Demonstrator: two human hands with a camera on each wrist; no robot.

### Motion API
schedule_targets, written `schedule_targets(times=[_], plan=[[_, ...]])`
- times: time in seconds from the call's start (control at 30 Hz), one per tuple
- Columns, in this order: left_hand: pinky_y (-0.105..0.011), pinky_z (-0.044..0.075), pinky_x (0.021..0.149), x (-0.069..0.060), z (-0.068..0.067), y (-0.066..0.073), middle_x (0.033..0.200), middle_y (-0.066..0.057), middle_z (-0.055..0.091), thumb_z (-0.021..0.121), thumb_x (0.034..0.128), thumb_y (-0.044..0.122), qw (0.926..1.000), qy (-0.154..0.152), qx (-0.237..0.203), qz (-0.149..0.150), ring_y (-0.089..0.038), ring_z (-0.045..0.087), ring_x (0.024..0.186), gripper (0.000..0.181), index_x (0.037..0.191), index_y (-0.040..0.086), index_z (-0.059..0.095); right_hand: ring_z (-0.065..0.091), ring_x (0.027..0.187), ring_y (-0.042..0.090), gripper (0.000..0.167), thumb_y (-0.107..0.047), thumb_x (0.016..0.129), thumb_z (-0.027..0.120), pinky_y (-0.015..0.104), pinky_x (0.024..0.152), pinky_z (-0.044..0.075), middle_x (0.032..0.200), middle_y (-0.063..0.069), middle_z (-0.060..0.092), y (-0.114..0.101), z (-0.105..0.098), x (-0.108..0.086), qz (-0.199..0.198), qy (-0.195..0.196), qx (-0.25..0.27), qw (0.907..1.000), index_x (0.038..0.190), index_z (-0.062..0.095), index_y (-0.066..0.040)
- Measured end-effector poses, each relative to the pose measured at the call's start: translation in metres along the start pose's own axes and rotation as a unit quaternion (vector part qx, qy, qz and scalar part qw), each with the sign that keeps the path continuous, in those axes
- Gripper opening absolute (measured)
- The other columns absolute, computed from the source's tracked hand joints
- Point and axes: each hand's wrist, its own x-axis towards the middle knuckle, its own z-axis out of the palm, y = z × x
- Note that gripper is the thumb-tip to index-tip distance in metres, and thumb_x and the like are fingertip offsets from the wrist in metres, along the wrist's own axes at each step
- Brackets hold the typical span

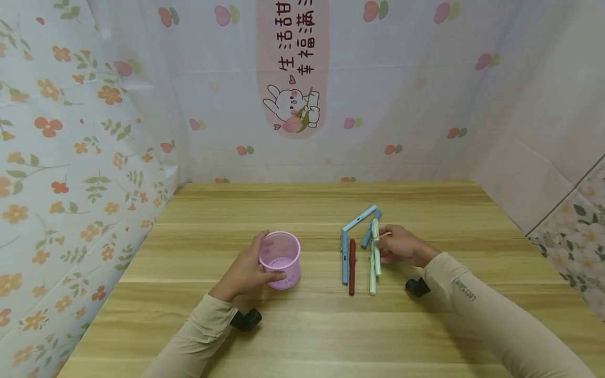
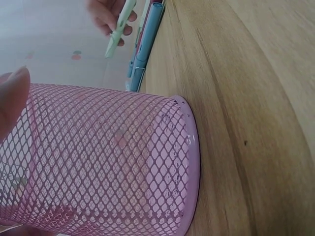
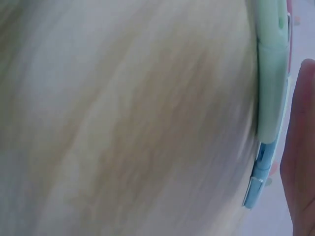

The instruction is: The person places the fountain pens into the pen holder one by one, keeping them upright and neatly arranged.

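Observation:
My left hand (image 1: 246, 271) grips a pink mesh pen cup (image 1: 289, 273) by its side, thumb across the front. The cup stands upright on the table, mouth up. To its right, my right hand (image 1: 402, 247) pinches a pale green pen (image 1: 377, 257), which the left wrist view shows raised off the table. Below it lies a second pale green pen (image 1: 372, 283). Beside that are a dark red pen (image 1: 352, 268) and a blue pen (image 1: 345, 265). Farther back lie a light blue pen (image 1: 360, 218) and a darker blue pen (image 1: 367, 238). The right wrist view hides most of the right hand.
The wooden table (image 1: 307, 336) meets a printed cloth backdrop (image 1: 212, 142) at its back edge. Floral cloth (image 1: 71, 173) hangs on the left. Black wrist-worn pieces (image 1: 247, 320) stick out below both sleeves.

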Motion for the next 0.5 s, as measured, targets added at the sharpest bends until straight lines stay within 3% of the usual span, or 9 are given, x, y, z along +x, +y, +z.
schedule_targets(times=[0.27,0.5], plan=[[-0.053,0.042,0.098,0.001,0.0,0.0,0.133,-0.024,0.053,0.089,0.0676,0.023,1.0,-0.003,-0.004,0.006,-0.039,0.056,0.113,0.105,0.146,-0.005,0.025,0.06,0.076,0.016,0.044,-0.005,0.098,0.051,0.029,0.066,0.056,0.102,0.016,0.055,-0.008,0.007,-0.003,-0.022,-0.006,0.043,0.9988,0.132,0.026,0.006],[-0.054,0.044,0.094,0.002,-0.001,0.004,0.123,-0.026,0.057,0.093,0.0606,0.027,0.9999,0.007,0.011,-0.006,-0.039,0.057,0.109,0.115,0.147,-0.002,0.024,0.057,0.078,0.017,0.048,-0.008,0.098,0.051,0.03,0.07,0.056,0.101,0.012,0.049,-0.014,0.013,-0.003,-0.034,-0.012,0.052,0.998,0.135,0.023,0.006]])
